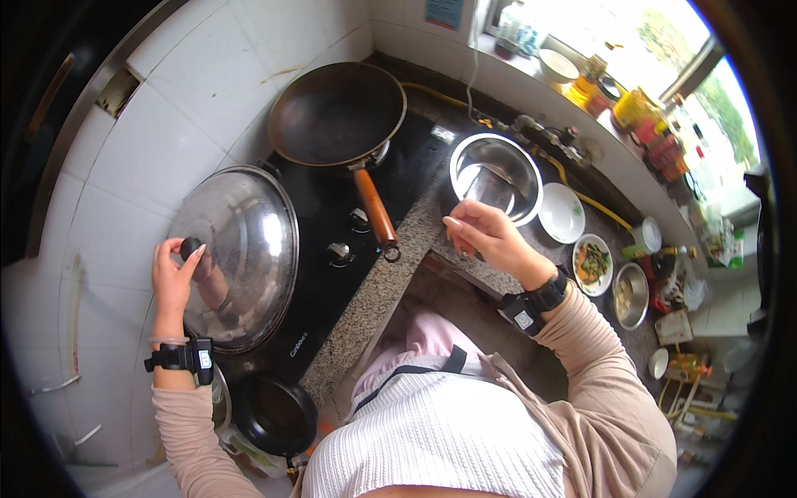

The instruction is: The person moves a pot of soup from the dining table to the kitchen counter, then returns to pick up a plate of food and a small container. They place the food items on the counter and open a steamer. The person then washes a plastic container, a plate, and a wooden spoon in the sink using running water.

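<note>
At the left, my left hand (173, 271) pinches the dark knob (191, 248) of a large domed glass lid (255, 249). The lid sits over the left side of the black gas stove (324, 299); what lies under it cannot be made out. My right hand (485, 236) hovers beside the near rim of a stainless steel basin (457, 163), fingers curled in and nothing visible in them. A dark wok (339, 112) rests at the back of the stove, its wooden handle (373, 205) pointing towards me between my hands.
Right of the basin stand a white bowl (561, 213), a plate of chopped vegetables (593, 264) and a steel bowl with pale pieces (630, 295). Several bottles (663, 146) line the windowsill. A small black pan (274, 414) is at lower left. A yellow hose (598, 208) runs behind the bowls.
</note>
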Action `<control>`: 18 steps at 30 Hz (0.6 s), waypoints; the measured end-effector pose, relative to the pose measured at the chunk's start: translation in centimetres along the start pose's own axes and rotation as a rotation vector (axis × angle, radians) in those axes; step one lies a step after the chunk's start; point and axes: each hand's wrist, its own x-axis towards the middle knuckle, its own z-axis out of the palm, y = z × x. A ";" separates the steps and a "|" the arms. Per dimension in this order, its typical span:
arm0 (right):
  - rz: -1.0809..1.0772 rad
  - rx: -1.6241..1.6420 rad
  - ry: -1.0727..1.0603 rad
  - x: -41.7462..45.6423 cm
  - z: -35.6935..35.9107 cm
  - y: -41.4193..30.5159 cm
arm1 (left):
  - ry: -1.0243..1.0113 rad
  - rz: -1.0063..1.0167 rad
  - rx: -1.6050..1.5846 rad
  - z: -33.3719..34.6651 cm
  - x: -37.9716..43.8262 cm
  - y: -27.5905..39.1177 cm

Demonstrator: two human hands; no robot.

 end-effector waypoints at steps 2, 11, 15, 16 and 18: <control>0.031 0.018 0.023 -2.2 0.6 1.1 | -0.025 -0.043 0.008 0.4 0.4 0.3; 0.265 0.008 0.412 -17.4 1.4 6.8 | 0.128 0.336 -0.037 -7.3 2.1 11.8; 0.318 0.011 0.504 -22.4 1.0 7.3 | -0.036 0.471 -0.436 -5.5 -1.0 20.9; 0.306 0.037 0.555 -23.9 0.8 7.4 | -0.107 0.552 -0.468 -3.6 -2.1 23.5; 0.229 0.084 0.609 -26.8 0.2 8.4 | -0.298 0.590 -0.600 -0.5 -5.8 28.5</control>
